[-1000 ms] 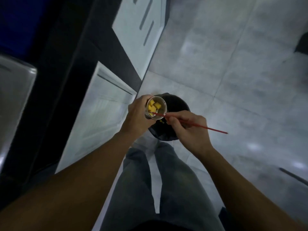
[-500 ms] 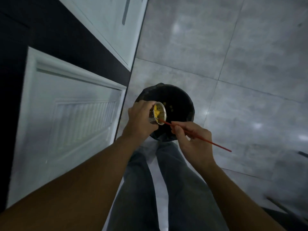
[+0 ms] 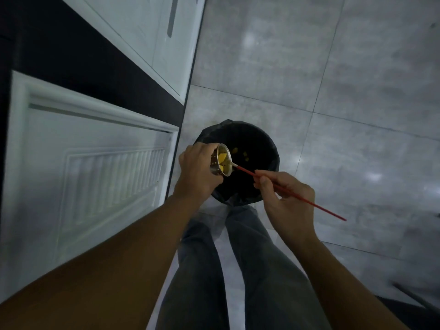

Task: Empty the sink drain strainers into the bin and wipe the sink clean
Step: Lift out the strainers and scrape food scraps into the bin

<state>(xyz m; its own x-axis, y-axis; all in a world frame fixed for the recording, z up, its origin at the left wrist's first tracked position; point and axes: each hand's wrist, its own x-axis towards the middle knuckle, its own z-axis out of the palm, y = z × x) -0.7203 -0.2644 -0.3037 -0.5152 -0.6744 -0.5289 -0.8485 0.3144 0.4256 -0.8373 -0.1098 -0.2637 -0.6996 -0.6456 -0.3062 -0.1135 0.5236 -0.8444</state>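
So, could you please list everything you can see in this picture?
strainer: one, silver metal, tilted over the bin, held in the left hand
scraps: several, yellow, some in the strainer, some lying in the bin
stick: one, red with a pale tip, tip at the strainer's mouth
bin: one, black liner, on the floor by the doors
doors: at least two, white, left side
floor: grey tiles, right side
dark object: one, bottom right corner, cannot tell what
legs: two, grey trousers, bottom centre
left hand: grips the strainer
right hand: pinches the stick
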